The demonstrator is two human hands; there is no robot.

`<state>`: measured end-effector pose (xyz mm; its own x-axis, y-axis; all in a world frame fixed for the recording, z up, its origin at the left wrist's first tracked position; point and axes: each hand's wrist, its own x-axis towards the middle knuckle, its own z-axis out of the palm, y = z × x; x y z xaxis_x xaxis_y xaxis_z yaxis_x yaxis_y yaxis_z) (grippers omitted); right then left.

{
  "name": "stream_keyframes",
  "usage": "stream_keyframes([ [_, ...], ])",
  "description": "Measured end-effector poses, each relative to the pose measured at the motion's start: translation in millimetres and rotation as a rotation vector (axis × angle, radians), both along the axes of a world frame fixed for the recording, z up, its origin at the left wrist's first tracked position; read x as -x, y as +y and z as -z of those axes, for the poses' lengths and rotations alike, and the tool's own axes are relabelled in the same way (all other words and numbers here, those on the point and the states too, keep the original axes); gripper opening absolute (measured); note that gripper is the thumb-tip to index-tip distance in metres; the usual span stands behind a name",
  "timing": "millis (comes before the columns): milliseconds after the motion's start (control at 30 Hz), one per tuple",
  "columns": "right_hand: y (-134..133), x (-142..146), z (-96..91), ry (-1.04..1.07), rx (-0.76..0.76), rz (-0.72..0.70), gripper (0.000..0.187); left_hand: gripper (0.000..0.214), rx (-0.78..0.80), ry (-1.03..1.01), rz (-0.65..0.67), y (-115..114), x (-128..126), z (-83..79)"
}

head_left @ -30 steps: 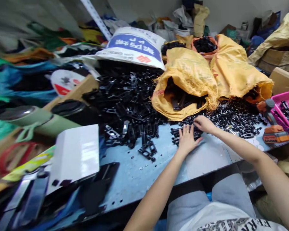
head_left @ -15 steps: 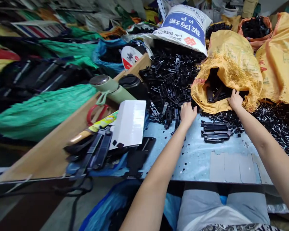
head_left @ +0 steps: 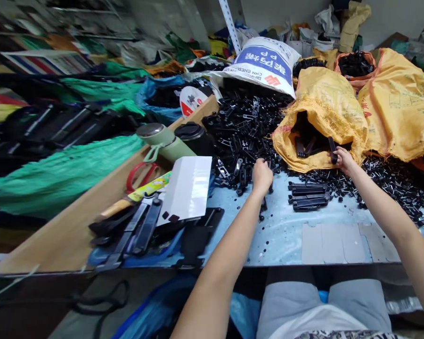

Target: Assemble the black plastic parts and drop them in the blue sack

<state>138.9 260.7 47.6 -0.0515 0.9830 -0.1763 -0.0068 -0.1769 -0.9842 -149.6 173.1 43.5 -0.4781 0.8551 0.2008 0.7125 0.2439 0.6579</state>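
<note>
My right hand (head_left: 345,160) pinches a slim black plastic bar (head_left: 333,149), held upright at the mouth of a yellow woven sack (head_left: 334,89). More black bars lie inside the sack's opening. My left hand (head_left: 262,177) is at the near edge of a heap of small black parts (head_left: 245,122). Its fingers are curled closed, and what they grip is hidden. Between my hands and nearer to me, several black bars (head_left: 309,195) lie side by side on the blue table surface (head_left: 275,240).
A white printed sack (head_left: 265,63) spills onto the heap. Small pins (head_left: 392,183) are scattered at right. At left are a green flask (head_left: 162,139), red-handled scissors (head_left: 137,176), a white card (head_left: 187,186) and a wooden side board (head_left: 63,216). Grey card pieces (head_left: 334,243) lie at the front edge.
My right hand has drawn a black bar up at the sack's mouth. My left hand has curled its fingers at the heap's edge. The camera view has tilted up slightly.
</note>
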Motion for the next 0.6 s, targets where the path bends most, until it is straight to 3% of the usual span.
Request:
stream_keyframes([
  [67,-33,-10,0.1,0.186,0.037,-0.109,0.042,0.025,-0.003,-0.212,0.075,-31,-10,3.9],
  [167,-86,-24,2.1,0.418,0.088,-0.264,0.047,0.023,0.127,-0.794,0.297,-75,-41,9.5],
  [233,-121,-32,7.1,0.450,0.107,-0.297,0.047,0.029,0.234,-1.123,0.411,-100,-66,9.6],
  [300,-151,-39,16.5,0.441,0.113,-0.303,0.048,0.036,0.306,-1.297,0.466,-118,-89,6.4],
  [433,-197,-68,40.6,0.264,-0.014,-0.233,0.059,0.039,0.323,-1.362,0.522,-136,-117,-0.7],
  [533,-216,-99,48.7,-0.155,-0.244,-0.198,0.055,0.040,0.259,-1.274,0.539,-142,-125,1.0],
  [600,-223,-108,46.8,-0.499,-0.403,-0.300,0.044,0.042,0.210,-1.166,0.510,-146,-129,4.5],
])
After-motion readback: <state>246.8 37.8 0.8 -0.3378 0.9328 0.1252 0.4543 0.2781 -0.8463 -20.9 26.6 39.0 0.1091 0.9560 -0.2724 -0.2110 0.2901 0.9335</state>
